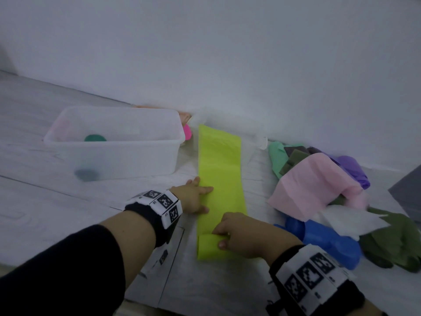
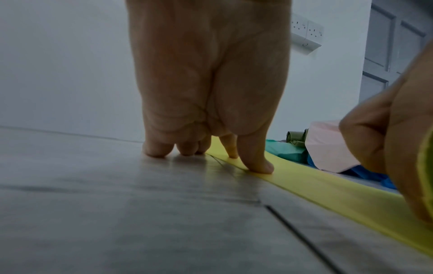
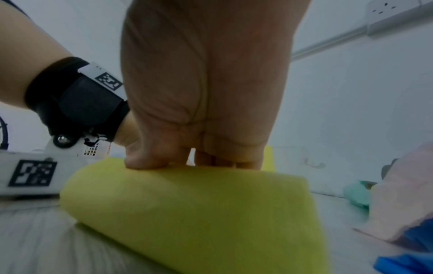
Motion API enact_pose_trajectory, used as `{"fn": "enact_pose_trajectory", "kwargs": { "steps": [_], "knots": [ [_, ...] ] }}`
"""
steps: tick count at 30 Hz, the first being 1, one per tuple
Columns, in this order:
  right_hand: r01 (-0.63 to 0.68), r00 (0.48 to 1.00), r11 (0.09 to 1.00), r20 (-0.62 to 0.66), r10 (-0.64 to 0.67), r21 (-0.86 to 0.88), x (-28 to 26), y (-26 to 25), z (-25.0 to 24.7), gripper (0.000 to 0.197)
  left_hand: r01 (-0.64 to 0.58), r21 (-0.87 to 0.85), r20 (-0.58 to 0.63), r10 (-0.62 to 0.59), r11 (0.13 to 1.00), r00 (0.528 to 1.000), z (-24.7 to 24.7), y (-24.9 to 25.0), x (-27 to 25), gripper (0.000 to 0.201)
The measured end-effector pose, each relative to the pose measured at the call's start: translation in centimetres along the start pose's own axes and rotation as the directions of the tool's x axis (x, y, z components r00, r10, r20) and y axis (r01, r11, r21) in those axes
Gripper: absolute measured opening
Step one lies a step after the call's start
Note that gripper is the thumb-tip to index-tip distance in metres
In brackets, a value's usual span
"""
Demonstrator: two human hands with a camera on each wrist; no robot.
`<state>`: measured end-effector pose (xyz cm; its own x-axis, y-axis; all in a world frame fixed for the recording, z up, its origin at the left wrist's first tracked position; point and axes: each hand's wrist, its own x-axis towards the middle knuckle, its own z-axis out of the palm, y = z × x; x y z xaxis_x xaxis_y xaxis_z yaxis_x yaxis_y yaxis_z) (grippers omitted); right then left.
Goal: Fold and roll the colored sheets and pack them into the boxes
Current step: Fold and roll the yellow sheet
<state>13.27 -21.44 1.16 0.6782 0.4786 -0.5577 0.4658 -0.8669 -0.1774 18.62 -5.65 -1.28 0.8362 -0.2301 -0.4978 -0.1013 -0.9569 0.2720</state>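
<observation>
A yellow-green sheet point(image 1: 219, 169), folded into a long strip, lies flat on the pale floor and runs away from me. Its near end is curled into a short roll point(image 1: 208, 248) point(image 3: 199, 213). My right hand point(image 1: 219, 237) point(image 3: 199, 163) grips that roll from above, fingers curled over it and thumb at its side. My left hand point(image 1: 204, 199) point(image 2: 211, 153) presses the strip's left edge flat, with straight fingers partly on the sheet point(image 2: 328, 183) and partly on the floor. A clear plastic box point(image 1: 127, 160) stands to the left, with a teal roll point(image 1: 95, 138) and a dark roll point(image 1: 86, 174) inside.
A loose pile of sheets lies at the right: pink point(image 1: 314, 185), blue point(image 1: 325, 238), olive point(image 1: 396, 242), purple point(image 1: 350, 167), teal point(image 1: 276, 156) and white point(image 1: 350, 220). A second clear box point(image 1: 250, 133) stands against the wall behind the strip. A pink roll point(image 1: 187, 132) lies between the boxes.
</observation>
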Motion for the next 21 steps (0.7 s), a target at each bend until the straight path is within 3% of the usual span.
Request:
{"fn": "enact_pose_trajectory", "kwargs": {
  "steps": [3,6,8,11,13,17,21],
  "knots": [
    [-0.024,0.986,0.996,-0.163,0.038,0.085,0.0,-0.3,0.5,0.031,0.000,0.000,-0.004,0.000,1.000,1.000,0.1,0.0,0.0,0.073],
    [-0.019,0.933,0.992,-0.354,0.062,0.123,0.1,-0.8,1.0,0.019,-0.002,0.004,-0.009,0.002,1.000,1.000,0.1,-0.1,0.1,0.073],
    [-0.023,0.943,0.997,-0.329,0.048,0.080,-0.2,-1.0,0.9,0.025,-0.004,0.001,-0.010,0.004,1.000,1.000,0.1,-0.1,0.0,0.073],
    [-0.047,0.980,0.997,-0.198,0.035,-0.055,-0.8,-1.0,0.6,0.056,-0.003,-0.001,-0.009,0.003,1.000,1.000,0.1,-0.1,0.1,0.073],
    [-0.041,0.978,0.986,-0.207,0.006,-0.163,-1.0,-0.8,0.8,0.064,0.000,0.004,-0.006,0.000,1.000,1.000,0.1,-0.1,0.2,0.074],
    [-0.054,0.956,0.987,-0.293,0.008,-0.149,-0.5,-0.6,1.3,0.060,0.011,0.031,0.008,-0.011,0.999,1.000,0.2,-0.1,0.3,0.073],
    [-0.043,0.967,0.998,-0.254,0.030,-0.042,-0.4,-0.4,1.6,0.059,0.024,0.026,0.002,-0.024,0.999,1.000,0.3,0.0,0.6,0.062]
  ]
}}
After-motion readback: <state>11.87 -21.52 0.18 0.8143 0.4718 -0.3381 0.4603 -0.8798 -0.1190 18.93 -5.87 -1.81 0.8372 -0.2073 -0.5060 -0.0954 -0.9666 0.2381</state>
